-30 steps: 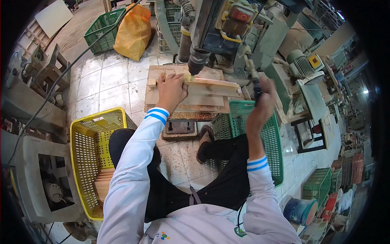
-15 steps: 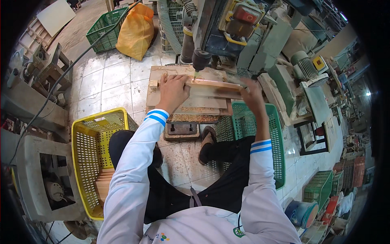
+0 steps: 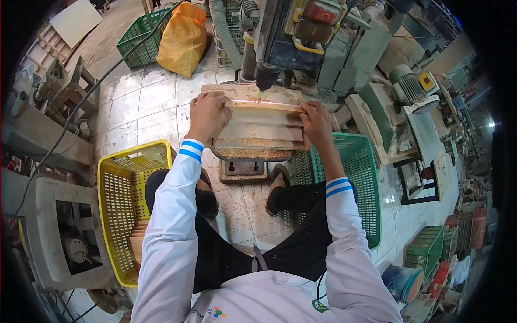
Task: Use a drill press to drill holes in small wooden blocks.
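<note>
A narrow, light wooden strip [image 3: 264, 107] lies crosswise on a stepped wooden rig of boards [image 3: 253, 131]. My left hand [image 3: 209, 116] is closed on its left end, fingers curled over the top. At the right end, my right hand [image 3: 316, 123] grips the strip between thumb and fingers. Just above the strip's far edge points a thin drill bit [image 3: 259, 98], fixed in a dark chuck [image 3: 266, 78]. Whether the bit touches the wood I cannot tell. A bright line of light runs along the strip.
Wood shavings [image 3: 253, 153] cover the near side of the machine table. A yellow crate [image 3: 107, 215] with wooden strips [image 3: 139, 237] stands left of my legs, a green crate [image 3: 371, 188] right. The drill press's switch box [image 3: 318, 24] hangs above. An orange sack [image 3: 183, 43] sits behind.
The strip has shifted left under the drill. My left hand has moved left with its end, and my right hand, blurred before, now holds the right end steadily.
</note>
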Available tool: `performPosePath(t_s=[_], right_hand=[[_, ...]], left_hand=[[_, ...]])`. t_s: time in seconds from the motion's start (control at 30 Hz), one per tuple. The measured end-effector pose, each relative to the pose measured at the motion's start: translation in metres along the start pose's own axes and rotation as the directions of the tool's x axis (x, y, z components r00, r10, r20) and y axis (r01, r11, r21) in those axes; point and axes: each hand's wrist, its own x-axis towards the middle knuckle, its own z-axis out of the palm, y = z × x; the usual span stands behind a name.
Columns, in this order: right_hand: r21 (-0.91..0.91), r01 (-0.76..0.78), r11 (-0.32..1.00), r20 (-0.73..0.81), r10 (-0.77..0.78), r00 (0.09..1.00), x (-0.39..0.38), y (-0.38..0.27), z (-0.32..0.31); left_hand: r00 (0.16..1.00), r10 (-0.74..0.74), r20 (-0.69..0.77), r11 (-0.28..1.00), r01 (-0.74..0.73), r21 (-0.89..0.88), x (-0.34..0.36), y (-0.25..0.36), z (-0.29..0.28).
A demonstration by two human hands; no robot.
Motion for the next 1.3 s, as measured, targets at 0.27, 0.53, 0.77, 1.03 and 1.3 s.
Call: performPosePath(t_s=[0.27, 0.53, 0.77, 1.03, 1.3], right_hand=[[-0.014, 0.052, 0.999, 0.067, -0.051, 0.996, 0.008, -0.030, 0.020], [0.017, 0.034, 0.999, 0.060, -0.034, 0.998, 0.006, -0.030, 0.020], [0.113, -0.049, 0.992, 0.135, 0.033, 0.990, 0.013, -0.035, 0.012], [0.440, 0.076, 0.895, -0.451, 0.146, 0.880, 0.110, -0.060, -0.110], [0.565, 0.303, 0.767, -0.545, 0.072, 0.835, 0.287, -0.046, -0.198]], left_hand=[[0.950, 0.252, -0.186, 0.966, -0.234, 0.111, -0.003, 0.012, 0.003], [0.948, 0.298, -0.109, 0.946, -0.278, 0.165, 0.003, 0.039, 0.040], [0.960, 0.253, -0.121, 0.965, -0.242, 0.098, 0.002, 0.040, 0.040], [0.970, 0.207, -0.126, 0.978, -0.200, 0.067, 0.001, 0.040, 0.041], [0.976, 0.191, -0.104, 0.981, -0.185, 0.060, 0.004, 0.038, 0.040]])
